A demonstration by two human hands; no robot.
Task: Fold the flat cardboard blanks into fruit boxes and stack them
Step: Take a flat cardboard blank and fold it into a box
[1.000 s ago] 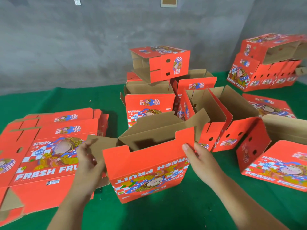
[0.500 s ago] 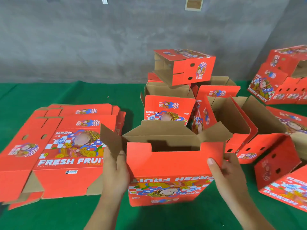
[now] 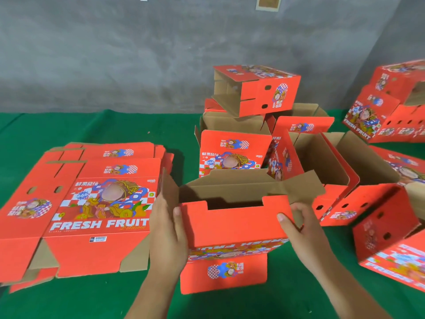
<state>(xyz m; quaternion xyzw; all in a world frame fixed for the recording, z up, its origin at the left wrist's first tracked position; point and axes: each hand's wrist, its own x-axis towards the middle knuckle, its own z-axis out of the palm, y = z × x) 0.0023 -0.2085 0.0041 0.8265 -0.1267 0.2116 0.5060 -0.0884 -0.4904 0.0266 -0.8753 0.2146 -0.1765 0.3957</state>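
Note:
A half-folded red fruit box (image 3: 232, 226) stands in front of me on the green table (image 3: 80, 302), its brown top flaps raised and its print upside down. My left hand (image 3: 167, 229) lies flat against its left end, thumb on the front panel and fingers along the left flap. My right hand (image 3: 299, 229) grips its right front corner, thumb on the front and fingers curled behind the right flap. A stack of flat red blanks (image 3: 92, 203) lies at the left. Folded boxes (image 3: 255, 97) are piled behind.
Several open folded boxes (image 3: 333, 166) lean together right of centre, with more red boxes (image 3: 391, 107) heaped at the far right. A grey wall (image 3: 138, 54) closes off the back of the table. Bare green cloth runs along the near edge and far left.
The box has been turned more square to me and its front panel now stands upright. Both hands shifted to its two ends, and my view moved closer.

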